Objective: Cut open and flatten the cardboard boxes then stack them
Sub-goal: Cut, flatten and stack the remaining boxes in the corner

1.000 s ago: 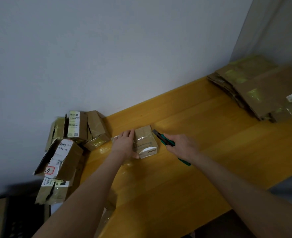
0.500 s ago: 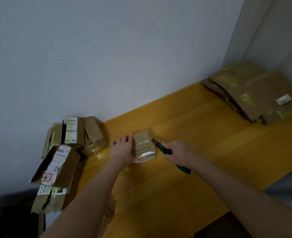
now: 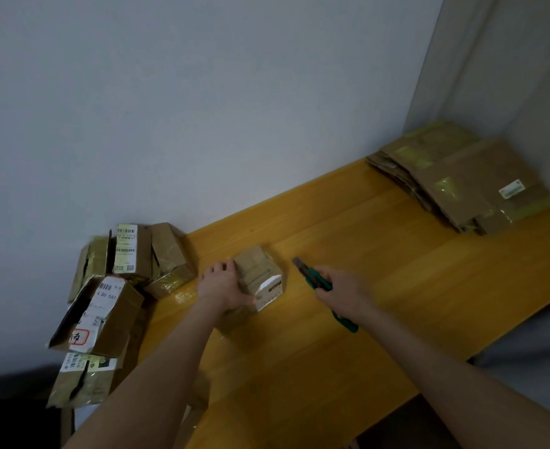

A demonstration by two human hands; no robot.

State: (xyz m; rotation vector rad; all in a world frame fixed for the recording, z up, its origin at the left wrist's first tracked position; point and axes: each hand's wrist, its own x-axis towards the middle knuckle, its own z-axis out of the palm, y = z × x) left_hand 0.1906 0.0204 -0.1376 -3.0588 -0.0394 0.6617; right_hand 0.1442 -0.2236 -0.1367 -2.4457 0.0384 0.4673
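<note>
A small taped cardboard box (image 3: 259,270) with a white label on its near end sits on the yellow wooden table (image 3: 380,270). My left hand (image 3: 221,286) presses against its left side and holds it. My right hand (image 3: 341,293) grips a green utility knife (image 3: 312,277), blade tip pointing up-left, a short gap to the right of the box. A pile of flattened cardboard (image 3: 461,179) lies at the table's far right corner.
Several uncut boxes with shipping labels (image 3: 118,286) are heaped at the table's left end against the grey wall. The table's near edge runs diagonally at lower right, with dark floor beyond it.
The knife has pulled away from the box's right side, to the right. My left hand stays on the box. The view shifted slightly.
</note>
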